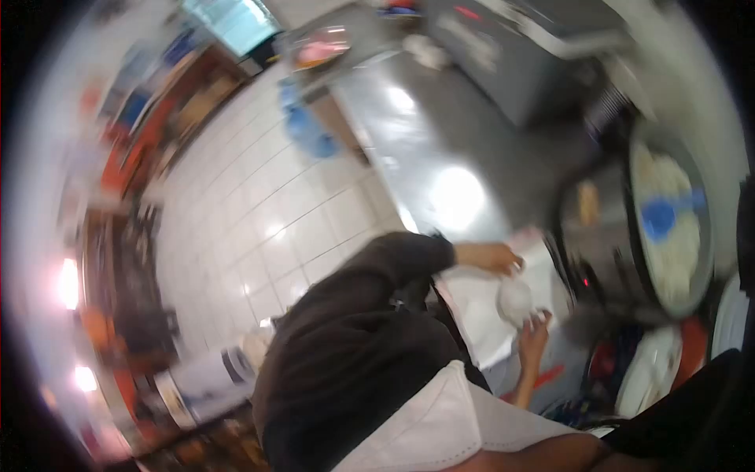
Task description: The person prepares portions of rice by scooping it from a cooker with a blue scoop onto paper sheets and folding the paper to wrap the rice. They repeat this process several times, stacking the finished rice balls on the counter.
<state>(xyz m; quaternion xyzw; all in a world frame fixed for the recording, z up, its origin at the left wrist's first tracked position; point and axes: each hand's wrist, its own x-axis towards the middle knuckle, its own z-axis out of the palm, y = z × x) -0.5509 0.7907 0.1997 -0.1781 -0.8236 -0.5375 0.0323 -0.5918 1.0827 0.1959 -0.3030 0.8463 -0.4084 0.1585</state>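
1. Nearest the camera is a white mask (456, 417), with a dark sleeve (346, 315) past it, leading to the left hand.
2. Left hand (501, 258): palm down, fingers bent, tips at the far left part of a white sheet (476, 303). Blur hides whether they press together or pinch anything; I cannot tell.
3. Right hand (535, 329): its fingers are bent toward the thumb beside the sheet, with something white at the tips. Whether that is a pinch on the sheet, I cannot tell.
4. Between the two hands, a rounded white lump (515, 300) rests on the sheet, close to the right fingertips. Contact with them is unclear.
5. Handling, as a judgement: the lump looks soft and fairly light, perhaps moist, so hard squeezing could break or smear it. Cupping low on opposite sides, with spread fingers, seems the best hold.
6. The sheet looks thin, limp and easily creased; its edges or corners suit a light fingertip grip better than its middle.
7. Ahead of both hands stands a cooker (602, 252) with rice (672, 275) in it, or something like it, and a blue scoop (659, 218) on top.
8. To the left hand's left runs a steel counter (429, 130); just beside the right hand's wrist lies a red strip (548, 375).
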